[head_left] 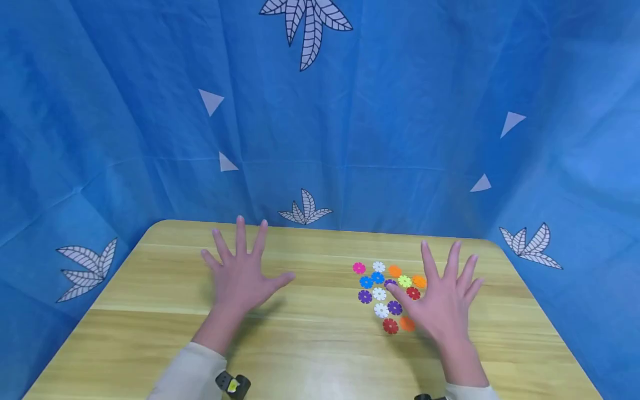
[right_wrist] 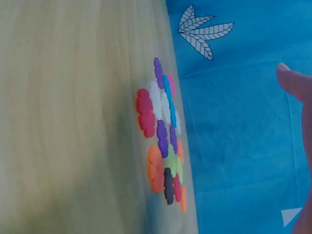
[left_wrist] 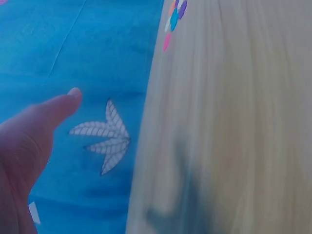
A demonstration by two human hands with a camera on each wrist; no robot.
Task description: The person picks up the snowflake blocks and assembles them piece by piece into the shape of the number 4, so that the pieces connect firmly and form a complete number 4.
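Note:
My left hand [head_left: 237,280] hovers over the left part of the wooden table with fingers and thumb spread wide, holding nothing. On the right, my right hand [head_left: 442,303] is spread in the same way above the table, beside a loose group of notched plastic discs. Its thumb overlaps a purple disc [head_left: 395,308] and its neighbours in the head view. The group includes a pink disc [head_left: 359,268], a white disc [head_left: 381,310], a blue disc [head_left: 366,282], a red disc [head_left: 390,326] and an orange disc [head_left: 395,271]. A black disc [right_wrist: 168,186] shows in the right wrist view, hidden by the hand in the head view.
The wooden table [head_left: 310,344] has rounded far corners. Behind it and at both sides hangs a blue cloth [head_left: 350,122] printed with white leaves and triangles. A small black device with a yellow mark [head_left: 233,385] sits at the left wrist.

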